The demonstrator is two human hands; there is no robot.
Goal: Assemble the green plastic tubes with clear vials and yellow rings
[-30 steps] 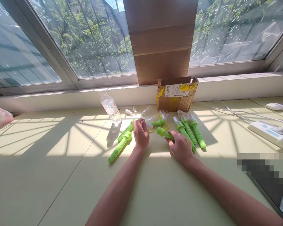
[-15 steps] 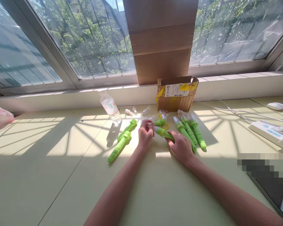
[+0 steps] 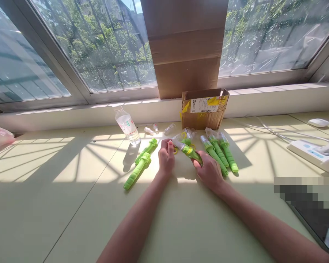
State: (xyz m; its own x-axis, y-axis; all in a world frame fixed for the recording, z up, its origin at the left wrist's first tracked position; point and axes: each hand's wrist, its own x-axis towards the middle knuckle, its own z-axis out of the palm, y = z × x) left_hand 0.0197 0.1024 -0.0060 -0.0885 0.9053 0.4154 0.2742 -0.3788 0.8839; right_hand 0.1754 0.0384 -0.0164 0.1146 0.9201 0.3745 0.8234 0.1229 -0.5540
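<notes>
My right hand [image 3: 210,168] is closed around the lower part of a green ribbed plastic tube [image 3: 190,151], which is tilted up to the left. The tube has a yellow ring near its collar and a pale, translucent tip. At that tip my left hand [image 3: 166,155] is closed, thumb upright; its fingertips are partly hidden. Left of my hands lie two green tubes without clear caps [image 3: 138,171]. Close to my right hand rest several green tubes with clear caps [image 3: 227,155]. Behind the held tube are loose clear caps [image 3: 169,129] and yellow rings [image 3: 183,135].
A clear water bottle [image 3: 128,128] stands at the back left, near two small white bottles [image 3: 148,130]. Behind the parts is a cardboard box [image 3: 204,115]. A power strip [image 3: 308,151] with cables and a white mouse [image 3: 319,123] are on the right; a pinkish bag [image 3: 0,137] is far left.
The held tube has turned slightly, with its collar now lower and more toward the camera. My left hand has shifted a little left, its thumb now raised. A yellow ring beside it has come into view.
</notes>
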